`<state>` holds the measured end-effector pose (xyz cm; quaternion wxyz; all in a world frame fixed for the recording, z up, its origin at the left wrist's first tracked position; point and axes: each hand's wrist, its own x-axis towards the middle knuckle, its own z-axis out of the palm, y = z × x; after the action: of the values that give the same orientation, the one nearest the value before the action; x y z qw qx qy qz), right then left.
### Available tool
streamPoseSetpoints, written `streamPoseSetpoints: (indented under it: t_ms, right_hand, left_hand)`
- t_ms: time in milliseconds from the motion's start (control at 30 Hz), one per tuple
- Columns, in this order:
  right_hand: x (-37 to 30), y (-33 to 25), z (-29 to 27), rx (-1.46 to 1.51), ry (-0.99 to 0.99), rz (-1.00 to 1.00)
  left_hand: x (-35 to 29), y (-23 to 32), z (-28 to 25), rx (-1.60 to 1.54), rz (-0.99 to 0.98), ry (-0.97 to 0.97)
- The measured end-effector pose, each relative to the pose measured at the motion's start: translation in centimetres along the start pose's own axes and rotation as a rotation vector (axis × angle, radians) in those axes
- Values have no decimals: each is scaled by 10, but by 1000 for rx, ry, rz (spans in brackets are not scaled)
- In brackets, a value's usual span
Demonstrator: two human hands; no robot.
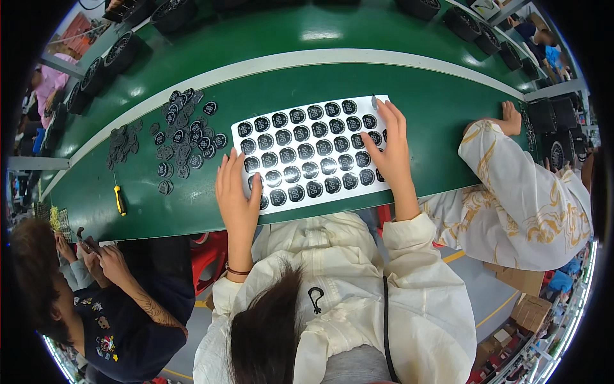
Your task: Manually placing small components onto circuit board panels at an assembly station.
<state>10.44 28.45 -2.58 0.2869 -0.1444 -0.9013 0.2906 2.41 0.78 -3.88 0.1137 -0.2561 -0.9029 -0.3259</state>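
Observation:
A white sheet (353, 143) bearing rows of round black stickers (301, 133) lies flat on the green table in front of me. My left hand (235, 185) rests at its left edge, fingers apart, thumb over the lower left stickers. At the sheet's right edge lies my right hand (391, 142), its fingers stretched toward the far corner and its thumb on the stickers. Some stickers are hidden under my hands. At the far right corner, a small dark sliver (374, 102) shows beside my right fingertips; I cannot tell what it is.
Left of the sheet lies a heap of round black discs (185, 137), with smaller dark pieces (123, 142) beyond. A yellow-handled screwdriver (119, 200) lies near the left edge. A pale strip (288, 62) crosses the table behind. People sit on both sides; black wheel-like parts (121, 52) line the back.

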Motion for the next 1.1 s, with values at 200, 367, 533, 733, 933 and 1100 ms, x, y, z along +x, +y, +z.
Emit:
streamPoseSetpoints:
  t_ms: [200, 367, 533, 733, 933, 1100]
  right_hand:
    - [-2, 5, 3, 89, 33, 20]
    - [-1, 11, 5, 102, 42, -2]
    - [0, 7, 5, 136, 26, 21]
    - [0, 5, 2, 57, 36, -14]
    - [-5, -1, -4, 24, 98, -13]
    - [-8, -2, -2, -11, 104, -6]
  left_hand:
    - [-1, -1, -1, -8, 10, 4]
    - [-1, -1, 0, -17, 7, 5]
    - [0, -1, -1, -4, 12, 6]
    - [-2, -1, 0, 4, 13, 11]
    - [-4, -2, -1, -8, 25, 1]
    - [-1, 4, -7, 31, 65, -23]
